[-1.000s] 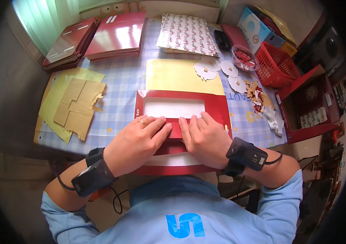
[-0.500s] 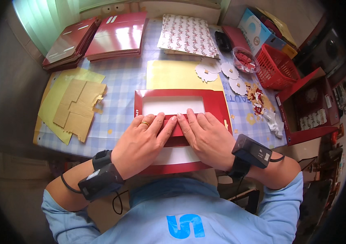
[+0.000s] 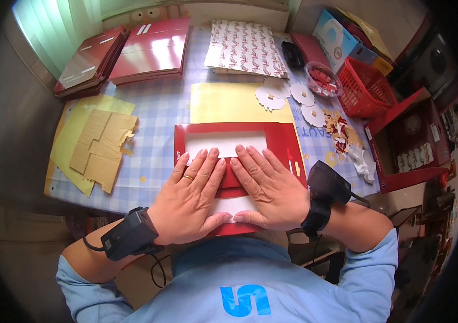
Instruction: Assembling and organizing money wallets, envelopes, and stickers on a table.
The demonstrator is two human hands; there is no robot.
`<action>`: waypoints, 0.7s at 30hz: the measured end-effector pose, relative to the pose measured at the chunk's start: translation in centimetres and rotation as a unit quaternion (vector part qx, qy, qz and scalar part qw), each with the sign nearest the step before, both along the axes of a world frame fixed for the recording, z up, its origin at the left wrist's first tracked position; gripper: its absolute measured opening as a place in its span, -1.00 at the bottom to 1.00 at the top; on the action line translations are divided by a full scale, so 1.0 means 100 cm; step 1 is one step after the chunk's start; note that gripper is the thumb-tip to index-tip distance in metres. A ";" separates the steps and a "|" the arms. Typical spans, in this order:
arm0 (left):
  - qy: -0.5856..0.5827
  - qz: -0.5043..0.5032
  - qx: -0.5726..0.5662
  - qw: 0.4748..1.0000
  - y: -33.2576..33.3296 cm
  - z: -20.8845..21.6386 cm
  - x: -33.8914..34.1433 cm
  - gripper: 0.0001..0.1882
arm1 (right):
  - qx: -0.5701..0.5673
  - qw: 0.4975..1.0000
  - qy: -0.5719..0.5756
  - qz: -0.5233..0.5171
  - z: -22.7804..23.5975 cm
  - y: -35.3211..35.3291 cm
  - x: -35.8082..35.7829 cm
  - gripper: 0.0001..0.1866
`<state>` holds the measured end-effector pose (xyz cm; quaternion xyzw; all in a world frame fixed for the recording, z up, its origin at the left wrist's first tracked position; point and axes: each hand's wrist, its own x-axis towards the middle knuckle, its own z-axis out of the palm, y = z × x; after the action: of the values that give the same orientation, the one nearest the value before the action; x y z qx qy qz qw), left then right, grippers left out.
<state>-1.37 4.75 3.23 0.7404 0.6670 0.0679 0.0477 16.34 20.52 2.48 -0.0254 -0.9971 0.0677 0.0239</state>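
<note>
A red cardboard box blank [image 3: 282, 137] with white panels lies in front of me at the near table edge. My left hand [image 3: 188, 196], with a ring on one finger, rests flat on its left half, fingers stretched out. Mirroring it, my right hand [image 3: 273, 194] presses flat on the right half, fingers extended. Both thumbs point inward and nearly meet over the lower white panel [image 3: 234, 207]. Between the hands runs a red crosswise strip. Beneath the blank's far side, a yellow sheet [image 3: 218, 105] sticks out.
Red folded cardboard stacks [image 3: 151, 51] and patterned sheets [image 3: 245, 48] stand at the back. Brown cardboard pieces [image 3: 97, 145] lie left. On the right are white scalloped discs [image 3: 302, 94], a tub of red pieces [image 3: 323, 79], a red basket [image 3: 366, 89], paper scraps [image 3: 339, 132] and an open box [image 3: 409, 142].
My fingers have gone from bent along the red strip to stretched flat. The thumbs now show over the lower white panel. The blank appears slightly lower and further left in view.
</note>
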 end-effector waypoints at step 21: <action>-0.110 -0.009 0.025 0.994 -0.003 0.004 -0.011 -0.19 | 0.001 1.000 -0.010 0.024 -0.001 0.010 0.002 -0.09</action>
<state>-2.49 4.48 3.59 0.7354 0.6491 0.1653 0.1030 16.52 21.48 2.41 -0.0019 -0.9976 0.0673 0.0125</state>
